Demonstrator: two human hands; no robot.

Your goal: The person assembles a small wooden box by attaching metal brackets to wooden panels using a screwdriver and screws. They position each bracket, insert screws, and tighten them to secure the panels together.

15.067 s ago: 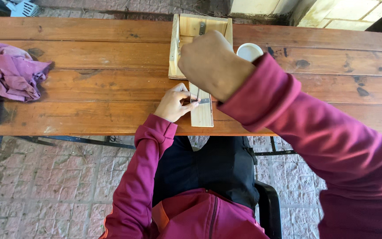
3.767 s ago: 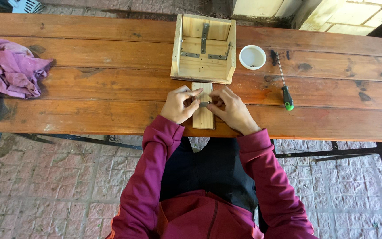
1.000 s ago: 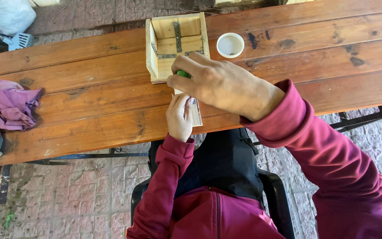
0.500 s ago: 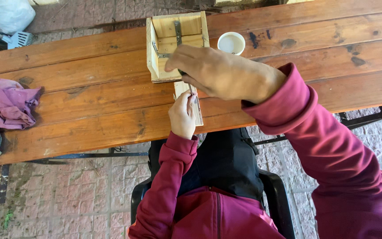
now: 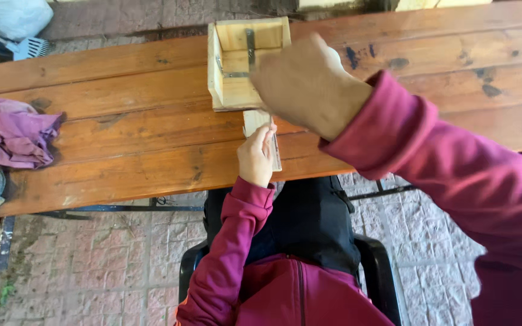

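Observation:
A small pale wooden piece (image 5: 254,121) lies at the near edge of the wooden table (image 5: 122,145), just in front of an open wooden box (image 5: 237,66) with metal strips inside. My left hand (image 5: 254,158) grips the piece from the near side. My right hand (image 5: 306,84) is raised close to the camera, fingers closed around a screwdriver. Only the thin shaft (image 5: 273,143) shows, running down beside the piece and my left fingers. The hand hides the screwdriver's handle and part of the box.
A crumpled purple cloth (image 5: 13,133) lies at the table's left end. A white sack (image 5: 1,15) and a plastic scoop (image 5: 28,47) sit on the paving beyond the table. I sit in a dark chair (image 5: 376,265) over brick paving.
My right hand has risen nearer the camera and shifted right, now covering the white cup and the box's right side. My left hand still holds the wooden piece.

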